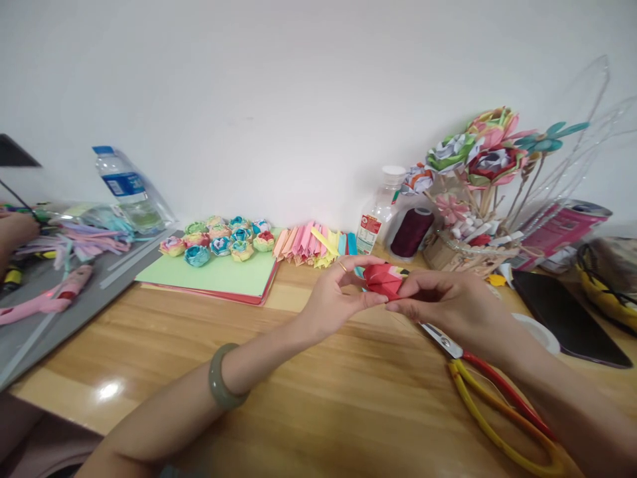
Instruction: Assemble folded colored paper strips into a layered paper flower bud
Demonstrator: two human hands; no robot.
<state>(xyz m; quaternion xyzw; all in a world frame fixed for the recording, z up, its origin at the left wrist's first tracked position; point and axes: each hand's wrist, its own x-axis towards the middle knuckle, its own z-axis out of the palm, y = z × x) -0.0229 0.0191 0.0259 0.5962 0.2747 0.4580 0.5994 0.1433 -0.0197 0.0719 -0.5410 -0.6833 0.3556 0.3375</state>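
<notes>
Above the wooden table, a red folded paper flower with bits of yellow and teal is held between both hands. My left hand pinches it from the left, thumb underneath and fingers behind. From the right, my right hand grips its other side with thumb and fingertips. Fingers cover part of the paper. Partly under my right hand and forearm lie scissors with red and yellow handles. Behind the hands lies a row of folded paper strips in pink, orange, yellow and blue.
Finished paper flowers sit on a green paper stack. A glass bottle, a dark thread spool and a flower-filled wooden holder stand behind. A phone lies right. Leftward are a water bottle and another person's hand.
</notes>
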